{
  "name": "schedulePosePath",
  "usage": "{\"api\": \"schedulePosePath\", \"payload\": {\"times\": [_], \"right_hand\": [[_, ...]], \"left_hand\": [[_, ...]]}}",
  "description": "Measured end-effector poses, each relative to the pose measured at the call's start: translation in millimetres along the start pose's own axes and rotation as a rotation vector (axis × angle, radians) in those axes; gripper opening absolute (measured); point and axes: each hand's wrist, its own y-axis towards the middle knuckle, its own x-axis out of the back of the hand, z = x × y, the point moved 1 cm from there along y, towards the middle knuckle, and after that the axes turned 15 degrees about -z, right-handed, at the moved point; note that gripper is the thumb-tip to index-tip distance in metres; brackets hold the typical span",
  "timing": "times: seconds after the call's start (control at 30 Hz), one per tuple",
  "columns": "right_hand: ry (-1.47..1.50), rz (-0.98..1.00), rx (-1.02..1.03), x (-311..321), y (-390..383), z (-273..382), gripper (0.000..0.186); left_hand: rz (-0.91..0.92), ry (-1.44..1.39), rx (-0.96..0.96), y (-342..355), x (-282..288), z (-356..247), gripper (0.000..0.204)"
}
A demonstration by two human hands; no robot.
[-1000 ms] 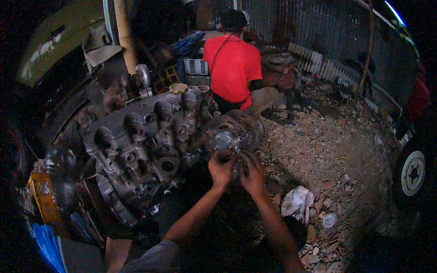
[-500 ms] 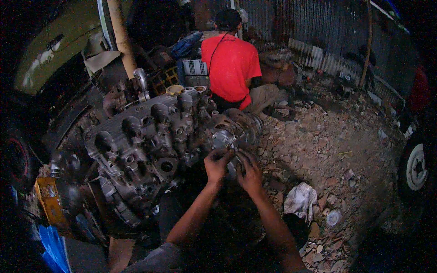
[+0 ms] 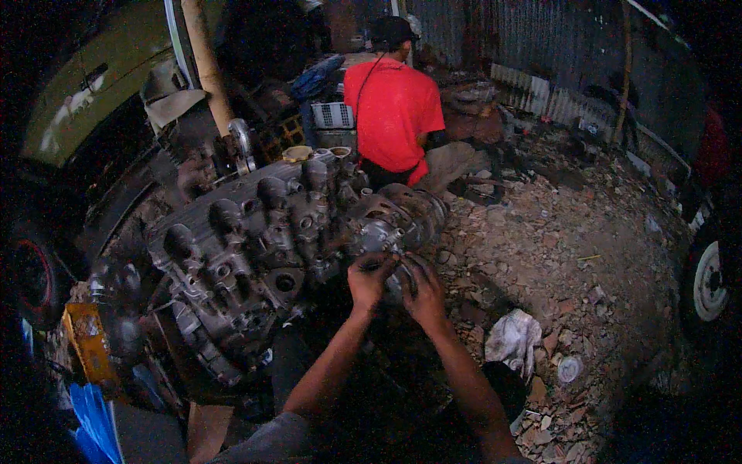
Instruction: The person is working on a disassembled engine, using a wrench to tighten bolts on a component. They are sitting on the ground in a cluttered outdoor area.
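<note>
A greasy metal engine (image 3: 247,224) lies in front of me, to the left. On its right end sits a rounded metal housing (image 3: 379,230) with a short stub. Just below that stub are my left hand (image 3: 369,284) and my right hand (image 3: 423,290), close together with blackened fingers. Both hands are closed, fingertips pinched around something small in the gap between them. Dim light and my own fingers hide what it is. A dull metal surface (image 3: 396,288) shows between the hands.
A person in a red shirt (image 3: 394,116) sits ahead, back turned. Rubble ground (image 3: 541,232) stretches right, with a white rag (image 3: 513,339) and a clear plastic cup (image 3: 568,369). A wheel (image 3: 705,282) stands far right. At left are a yellow crate (image 3: 86,340) and blue plastic (image 3: 93,417).
The hands keep nearly the same pinched pose at the housing. The whole view has shifted very slightly.
</note>
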Motion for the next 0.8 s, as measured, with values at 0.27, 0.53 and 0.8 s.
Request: {"api": "schedulePosePath", "payload": {"times": [0.27, 0.53, 0.8], "right_hand": [[-0.066, -0.028, 0.016, -1, -4, -4, 0.04], [-0.025, 0.086, -0.034, 4, -6, -11, 0.061], [-0.032, 0.043, 0.003, 1, -8, -10, 0.055]], "left_hand": [[-0.005, 0.156, -0.187, -2, 1, 0, 0.024], [0.011, 0.231, -0.217, -7, -6, -20, 0.029], [0.05, 0.184, -0.153, 4, 0, -9, 0.025]]}}
